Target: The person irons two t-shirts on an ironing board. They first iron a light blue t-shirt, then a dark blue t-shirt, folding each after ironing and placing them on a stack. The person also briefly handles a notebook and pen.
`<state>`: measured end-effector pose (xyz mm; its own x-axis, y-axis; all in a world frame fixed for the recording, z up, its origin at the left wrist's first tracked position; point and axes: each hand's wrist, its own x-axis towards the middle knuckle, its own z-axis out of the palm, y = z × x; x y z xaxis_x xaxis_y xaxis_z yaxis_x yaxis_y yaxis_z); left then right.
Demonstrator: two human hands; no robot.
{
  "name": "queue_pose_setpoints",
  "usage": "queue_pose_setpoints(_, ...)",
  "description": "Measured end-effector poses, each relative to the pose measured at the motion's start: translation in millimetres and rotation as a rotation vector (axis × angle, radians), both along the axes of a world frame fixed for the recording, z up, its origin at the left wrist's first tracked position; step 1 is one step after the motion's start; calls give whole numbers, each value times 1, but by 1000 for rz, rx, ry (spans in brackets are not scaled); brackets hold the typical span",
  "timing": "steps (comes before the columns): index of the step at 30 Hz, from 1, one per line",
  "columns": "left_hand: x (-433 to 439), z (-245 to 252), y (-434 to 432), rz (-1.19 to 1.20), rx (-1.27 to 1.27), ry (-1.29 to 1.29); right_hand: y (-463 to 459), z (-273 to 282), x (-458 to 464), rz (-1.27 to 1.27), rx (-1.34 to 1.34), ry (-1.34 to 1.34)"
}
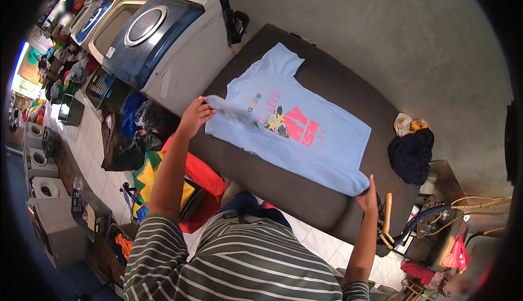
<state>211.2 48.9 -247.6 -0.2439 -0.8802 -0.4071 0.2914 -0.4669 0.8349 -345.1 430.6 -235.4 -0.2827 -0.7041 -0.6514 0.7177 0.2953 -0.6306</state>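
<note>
A light blue printed T-shirt (327,121) lies spread on a dark padded ironing table (261,178). My left hand (198,115) pinches the shirt at its near left end, beside the neckline, where the cloth looks dark and blurred. At the near hem corner, my right hand (368,198) grips the fabric and lifts it slightly. One sleeve (286,60) points away towards the wall, lying flat. Close to my right wrist stands an iron with a wooden handle (388,209), its body partly hidden by my forearm.
A twin-tub washing machine (163,44) adjoins the table's left end. Dark bundled cloth (410,154) sits at the right end, near hoses and cords (441,213). Bags of laundry (143,117), a red cloth (204,174) and plastic baskets (92,213) crowd the left floor.
</note>
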Motion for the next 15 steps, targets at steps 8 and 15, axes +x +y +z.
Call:
queue_pose_setpoints(8, 18, -22, 28, -342, -816, -1097, 10, -47, 34, 156, 151, 905)
queue_pose_setpoints(15, -8, -28, 49, -132, -827, -1351, -17, -40, 76, -43, 514, 1506)
